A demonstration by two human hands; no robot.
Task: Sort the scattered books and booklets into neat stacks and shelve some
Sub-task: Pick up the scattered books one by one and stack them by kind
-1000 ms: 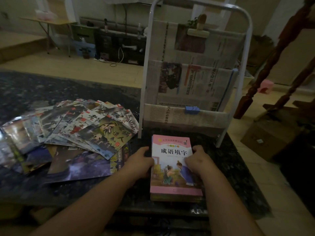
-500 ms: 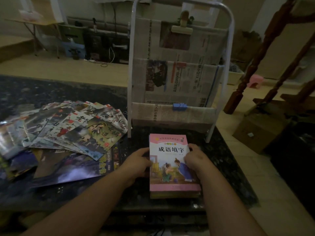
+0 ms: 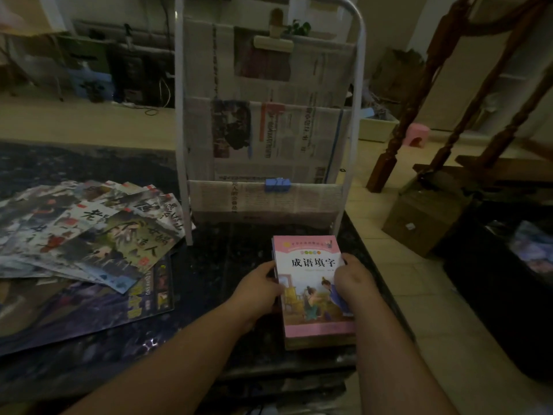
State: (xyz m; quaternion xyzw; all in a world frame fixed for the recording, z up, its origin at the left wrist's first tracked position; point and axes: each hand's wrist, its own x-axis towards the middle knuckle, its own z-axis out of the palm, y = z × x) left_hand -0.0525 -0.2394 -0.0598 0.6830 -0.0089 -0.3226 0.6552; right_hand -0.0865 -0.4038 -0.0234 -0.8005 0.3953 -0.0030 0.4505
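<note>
Your left fingers [image 3: 270, 270] curl against the left edge of the pink-covered stack of books [image 3: 309, 308], and your right fingers [image 3: 344, 260] wrap over its right edge and onto the cover, so both hands are clasping it between them. Your left hand [image 3: 258, 284] sits at the side of the stack about halfway up; your right hand [image 3: 354, 280] sits opposite, covering part of the cover picture. The stack lies flat on the dark stone table [image 3: 215, 265], close to its near right corner, with several books under the pink top one and their edges roughly aligned.

Just beyond the stack stands the white rack [image 3: 179, 145], its tiers lined with newspaper [image 3: 278, 139]; a blue clip [image 3: 277, 185] holds the lowest fold and a pale clip [image 3: 273, 40] the top one.

To your left, well apart from the stack, the fanned booklets [image 3: 98, 235] overlap one another untidily, lying partly over a large dark magazine [image 3: 89, 313]. One corner of the fan reaches the rack's left leg.

Off the table to your right, a cardboard box [image 3: 425, 211] rests on the tiled floor, and farther back a pink stool [image 3: 416, 136].
</note>
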